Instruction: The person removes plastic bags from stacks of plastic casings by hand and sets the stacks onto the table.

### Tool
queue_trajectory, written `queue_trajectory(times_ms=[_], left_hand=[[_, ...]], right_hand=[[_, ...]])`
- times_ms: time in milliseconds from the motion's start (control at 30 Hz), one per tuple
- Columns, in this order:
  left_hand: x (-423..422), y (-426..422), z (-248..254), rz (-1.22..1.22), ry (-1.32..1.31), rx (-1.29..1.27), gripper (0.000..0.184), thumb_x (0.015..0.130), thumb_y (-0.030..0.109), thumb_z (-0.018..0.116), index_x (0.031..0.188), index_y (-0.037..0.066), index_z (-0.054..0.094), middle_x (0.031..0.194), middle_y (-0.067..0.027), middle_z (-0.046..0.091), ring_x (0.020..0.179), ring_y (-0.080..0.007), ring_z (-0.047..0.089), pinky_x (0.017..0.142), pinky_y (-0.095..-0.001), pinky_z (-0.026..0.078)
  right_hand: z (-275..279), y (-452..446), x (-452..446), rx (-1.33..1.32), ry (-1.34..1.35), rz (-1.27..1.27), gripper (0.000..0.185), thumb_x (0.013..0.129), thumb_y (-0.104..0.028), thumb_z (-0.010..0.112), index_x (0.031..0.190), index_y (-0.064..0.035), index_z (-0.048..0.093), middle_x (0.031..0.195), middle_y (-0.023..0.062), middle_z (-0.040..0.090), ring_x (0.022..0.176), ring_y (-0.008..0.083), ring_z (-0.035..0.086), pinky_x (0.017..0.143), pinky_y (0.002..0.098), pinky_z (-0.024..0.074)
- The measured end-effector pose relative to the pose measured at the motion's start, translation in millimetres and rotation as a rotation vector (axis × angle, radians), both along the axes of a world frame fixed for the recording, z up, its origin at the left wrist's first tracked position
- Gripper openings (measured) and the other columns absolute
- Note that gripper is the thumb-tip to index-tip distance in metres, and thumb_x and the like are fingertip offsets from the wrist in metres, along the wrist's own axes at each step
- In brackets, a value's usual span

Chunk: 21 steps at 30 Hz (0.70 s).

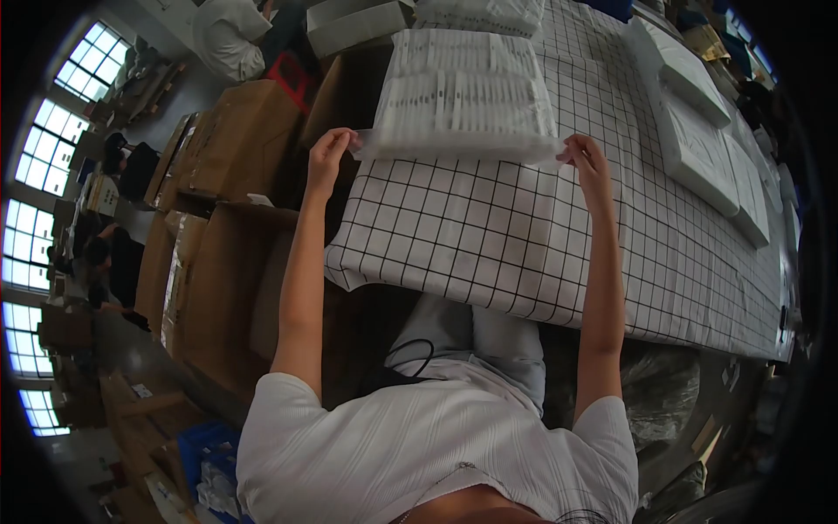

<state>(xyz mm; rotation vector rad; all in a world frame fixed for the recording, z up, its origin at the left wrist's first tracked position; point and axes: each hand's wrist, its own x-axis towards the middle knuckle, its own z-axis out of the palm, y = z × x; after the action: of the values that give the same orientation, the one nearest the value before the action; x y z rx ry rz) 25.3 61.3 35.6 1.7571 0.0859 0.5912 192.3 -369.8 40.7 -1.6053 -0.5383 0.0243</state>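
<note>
A clear plastic bag (463,144) lies on the checked tablecloth (454,214), its near edge stretched straight between my two hands. My left hand (332,153) pinches the left corner of that edge. At the opposite corner, my right hand (587,162) is closed on the plastic in the same way. Inside the bag are rows of slim white pieces (463,96), packed side by side; their exact kind cannot be made out through the film.
Another wrapped pack (480,15) lies beyond the bag. White flat packs (698,144) are stacked along the table's right side. Open cardboard boxes (240,279) stand at the left, near a red plastic object (290,79). A person in white (229,39) is at the upper left.
</note>
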Motion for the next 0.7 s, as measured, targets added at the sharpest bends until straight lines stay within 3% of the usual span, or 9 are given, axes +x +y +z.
queue_trajectory(times_ms=[100, 167, 267, 400, 500, 567, 700], left_hand=[[20, -4, -5, 0.054, 0.022, -0.183, 0.019, 0.098, 0.017, 0.053, 0.097, 0.004, 0.065, 0.083, -0.0013, 0.063, 0.080, -0.0082, 0.059, 0.074, -0.0218, 0.046], [32, -9, -6, 0.115, -0.026, -0.219, 0.019, 0.097, 0.019, 0.053, 0.093, 0.005, 0.064, 0.074, 0.0017, 0.057, 0.070, -0.0062, 0.053, 0.063, -0.0205, 0.041], [46, -14, -6, 0.178, 0.003, -0.248, 0.019, 0.097, 0.021, 0.053, 0.093, 0.005, 0.063, 0.070, 0.0034, 0.053, 0.064, -0.0056, 0.047, 0.057, -0.0211, 0.037], [57, -22, 0, 0.297, 0.104, -0.355, 0.021, 0.097, 0.022, 0.052, 0.093, 0.004, 0.063, 0.067, 0.0038, 0.050, 0.061, -0.0039, 0.043, 0.053, -0.0209, 0.032], [67, -12, -16, 0.356, 0.204, -0.159, 0.024, 0.097, 0.024, 0.052, 0.095, 0.003, 0.063, 0.071, -0.0021, 0.058, 0.063, -0.0107, 0.053, 0.056, -0.0249, 0.040], [71, -15, -24, 0.561, -0.006, 0.320, 0.025, 0.096, 0.026, 0.054, 0.098, 0.003, 0.063, 0.080, -0.0098, 0.066, 0.072, -0.0224, 0.063, 0.065, -0.0320, 0.048], [72, -12, -39, 0.472, 0.239, 0.316, 0.024, 0.094, 0.025, 0.056, 0.100, 0.003, 0.063, 0.092, -0.0143, 0.069, 0.084, -0.0312, 0.066, 0.075, -0.0368, 0.050]], right_hand=[[17, -3, 8, 0.028, 0.085, 0.017, 0.017, 0.096, -0.009, 0.052, 0.102, 0.0022, 0.063, 0.087, 0.0080, 0.066, 0.083, 0.0163, 0.067, 0.080, 0.0295, 0.0551], [30, -12, 24, -0.118, 0.156, 0.092, 0.018, 0.095, -0.011, 0.055, 0.101, 0.0025, 0.066, 0.084, 0.0080, 0.067, 0.077, 0.0164, 0.067, 0.077, 0.0286, 0.0558], [37, -19, 52, -0.324, 0.120, 0.179, 0.020, 0.095, -0.015, 0.056, 0.101, 0.0027, 0.065, 0.086, 0.0069, 0.066, 0.076, 0.0159, 0.067, 0.078, 0.0270, 0.0546], [37, -8, 69, -0.353, 0.267, 0.161, 0.021, 0.092, -0.016, 0.060, 0.100, 0.0019, 0.067, 0.084, 0.0077, 0.067, 0.073, 0.0161, 0.067, 0.073, 0.0271, 0.0560], [14, 4, 79, -0.350, 0.343, 0.088, 0.022, 0.092, -0.017, 0.059, 0.103, 0.0017, 0.065, 0.085, 0.0078, 0.066, 0.070, 0.0149, 0.065, 0.069, 0.0268, 0.0556], [3, 7, 74, -0.251, 0.442, 0.059, 0.018, 0.092, -0.011, 0.058, 0.105, 0.0008, 0.062, 0.081, 0.0051, 0.063, 0.068, 0.0125, 0.062, 0.066, 0.0245, 0.0535], [-13, -6, 69, -0.283, 0.420, -0.067, 0.019, 0.090, -0.009, 0.060, 0.106, 0.0015, 0.061, 0.079, 0.0048, 0.062, 0.067, 0.0117, 0.062, 0.064, 0.0230, 0.0515]])
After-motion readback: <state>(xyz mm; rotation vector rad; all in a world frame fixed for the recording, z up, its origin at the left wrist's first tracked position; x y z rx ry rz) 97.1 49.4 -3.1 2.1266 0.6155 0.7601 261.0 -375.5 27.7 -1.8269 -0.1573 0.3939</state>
